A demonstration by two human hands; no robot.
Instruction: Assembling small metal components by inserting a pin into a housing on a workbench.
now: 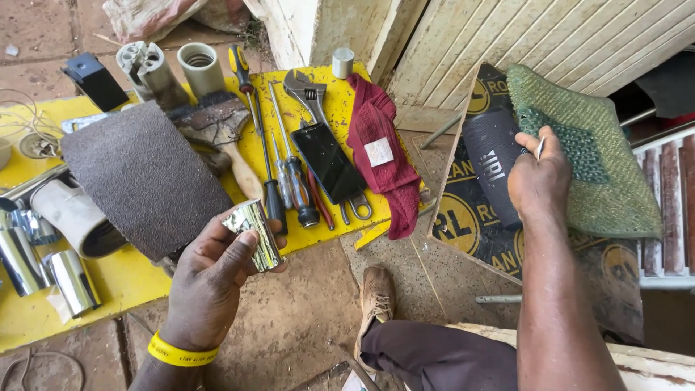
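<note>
1. A short shiny metal tube [255, 235] is pinched by the left hand [210, 279], with the thumb on its near side and the fingers curled behind it. The tube is held in the air above the near edge of the yellow board [130, 279].
2. A yellow wristband [181, 353] is worn on the left wrist.
3. The right hand [539, 181] is closed around the edge of a green knitted cloth [601, 152], which is lifted at the right side of the view. A thin light piece is seen between the fingers, but what it is cannot be told.
4. Just beside the right hand, a black cylindrical speaker [492, 163] is lying on a dark printed sheet [463, 224], partly under the cloth.
5. On the yellow board, a sheet of dark sandpaper [145, 177] is placed left of the tube, near the left hand.
6. Behind the tube, several screwdrivers [279, 170], an adjustable wrench [308, 90], a black phone [327, 163] and a dark red rag [376, 152] are laid side by side.
7. A worn brush [217, 123] with a wooden handle is lying between the sandpaper and the screwdrivers.
8. More shiny metal tubes [69, 279] are seen at the left edge of the board.
9. A brown shoe [376, 297] is resting on the ground between the two arms.
</note>
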